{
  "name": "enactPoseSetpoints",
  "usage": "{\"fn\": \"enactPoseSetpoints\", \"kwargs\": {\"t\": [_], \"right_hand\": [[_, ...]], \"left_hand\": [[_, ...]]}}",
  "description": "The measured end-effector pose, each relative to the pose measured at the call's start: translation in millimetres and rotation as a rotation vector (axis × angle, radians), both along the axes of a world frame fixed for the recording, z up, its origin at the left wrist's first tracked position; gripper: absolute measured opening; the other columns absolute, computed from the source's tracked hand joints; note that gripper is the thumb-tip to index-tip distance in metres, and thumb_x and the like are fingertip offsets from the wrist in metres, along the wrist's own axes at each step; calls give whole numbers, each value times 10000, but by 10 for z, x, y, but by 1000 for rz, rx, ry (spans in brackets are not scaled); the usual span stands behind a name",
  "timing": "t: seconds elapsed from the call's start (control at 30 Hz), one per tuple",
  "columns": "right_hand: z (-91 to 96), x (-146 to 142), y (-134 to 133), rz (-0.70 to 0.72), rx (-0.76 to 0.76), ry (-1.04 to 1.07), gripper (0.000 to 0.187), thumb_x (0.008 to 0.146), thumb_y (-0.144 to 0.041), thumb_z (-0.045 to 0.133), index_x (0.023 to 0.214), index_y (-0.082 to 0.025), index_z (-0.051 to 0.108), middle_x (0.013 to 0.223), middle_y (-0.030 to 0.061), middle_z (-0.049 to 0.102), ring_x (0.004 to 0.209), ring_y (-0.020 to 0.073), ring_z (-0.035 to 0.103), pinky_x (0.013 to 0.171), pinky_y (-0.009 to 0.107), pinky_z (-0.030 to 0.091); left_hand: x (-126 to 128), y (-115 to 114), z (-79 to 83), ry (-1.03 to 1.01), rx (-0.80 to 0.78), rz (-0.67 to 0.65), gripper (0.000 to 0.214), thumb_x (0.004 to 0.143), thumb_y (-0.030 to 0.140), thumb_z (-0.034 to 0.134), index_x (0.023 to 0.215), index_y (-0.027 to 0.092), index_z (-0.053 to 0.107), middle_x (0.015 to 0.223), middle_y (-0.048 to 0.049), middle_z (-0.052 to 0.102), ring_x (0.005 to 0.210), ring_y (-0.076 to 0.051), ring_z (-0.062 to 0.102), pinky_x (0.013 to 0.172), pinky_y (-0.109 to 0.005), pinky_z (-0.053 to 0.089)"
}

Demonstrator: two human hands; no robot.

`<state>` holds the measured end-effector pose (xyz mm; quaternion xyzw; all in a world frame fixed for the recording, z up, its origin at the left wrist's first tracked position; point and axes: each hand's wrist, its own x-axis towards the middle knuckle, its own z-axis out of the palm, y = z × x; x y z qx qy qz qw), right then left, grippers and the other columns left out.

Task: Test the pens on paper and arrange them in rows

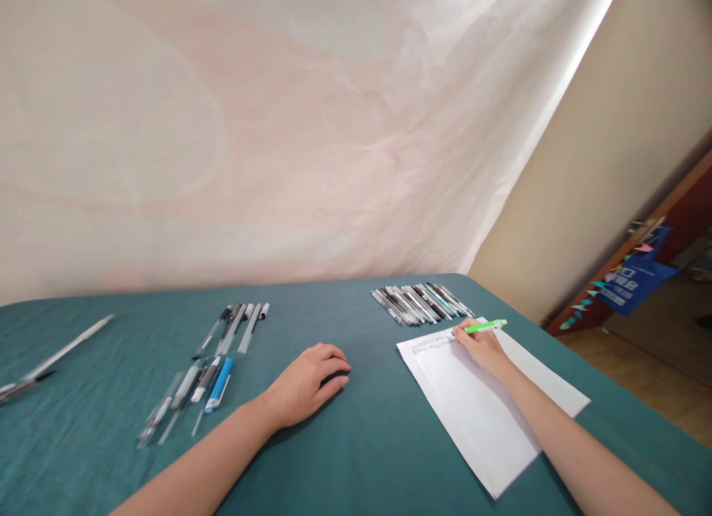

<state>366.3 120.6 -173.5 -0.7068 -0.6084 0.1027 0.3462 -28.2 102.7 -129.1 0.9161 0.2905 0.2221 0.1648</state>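
Note:
My right hand [481, 347] grips a bright green and white pen [486, 326] near the top of a white sheet of paper [483, 419]. Its tip is hidden by my fingers, beside rows of small dark handwriting [431, 344]. My left hand [308, 385] rests palm down on the green tablecloth [367, 457], left of the paper. Its fingers bend loosely, the thumb stands apart, and it holds nothing that I can see. Just beyond the paper lies a row of several pens [421, 304], black, grey and teal, side by side.
Left of my left hand are several pens in two groups, including a blue pen [219, 386] and clear-barrelled ones [254, 328]. Long thin white sticks or pens [67, 349] lie at the far left. A pale curtain [278, 145] hangs behind the table; a blue bag [634, 282] is at the right.

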Motion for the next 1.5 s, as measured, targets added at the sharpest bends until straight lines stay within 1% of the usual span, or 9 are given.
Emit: {"fn": "enactPoseSetpoints", "kwargs": {"t": [0.17,0.4,0.7,0.87,0.97,1.3,1.5], "right_hand": [[-15,26,21,-9,11,-25,220,728,-387,442,690,-195,544,580,-1,593,585,163,534,546,261,352],[-32,34,18,-11,13,-6,258,721,-410,435,712,-187,566,598,2,605,586,164,538,549,262,362],[-17,37,15,-9,14,-24,241,734,-399,434,685,-193,549,595,-4,593,619,169,538,566,262,361],[-17,38,18,-5,7,-30,225,729,-382,433,701,-193,551,590,-4,588,608,166,535,564,264,361],[-20,33,10,3,14,-35,230,731,-388,430,677,-195,544,578,-8,577,601,160,528,565,263,359],[-28,36,11,2,21,-47,241,742,-397,423,675,-193,533,549,-20,550,538,146,497,515,249,329],[-37,42,16,-3,23,-47,235,735,-386,423,665,-192,536,565,-15,562,558,148,502,529,252,332]], "left_hand": [[4,2,-3,20,-5,9,292,866,329,365,1023,220,586,1035,-60,545,947,-170,489,881,-319,379],[6,-1,3,27,-5,11,289,868,328,363,1020,226,586,1034,-55,546,948,-170,491,881,-319,379],[3,8,-17,21,1,7,287,867,324,365,1020,220,584,1030,-58,546,944,-170,491,878,-320,379],[0,5,-1,22,6,-2,290,868,324,363,1025,218,583,1034,-60,544,940,-170,489,874,-324,381],[-1,3,0,39,3,-3,288,868,325,364,1029,221,579,1037,-57,543,944,-172,485,877,-329,378],[0,0,2,43,-8,6,280,866,321,369,1028,229,578,1043,-52,539,957,-170,482,882,-321,373],[-4,1,-21,28,-1,6,288,866,328,366,1027,223,581,1036,-58,543,949,-171,487,878,-323,377]]}}
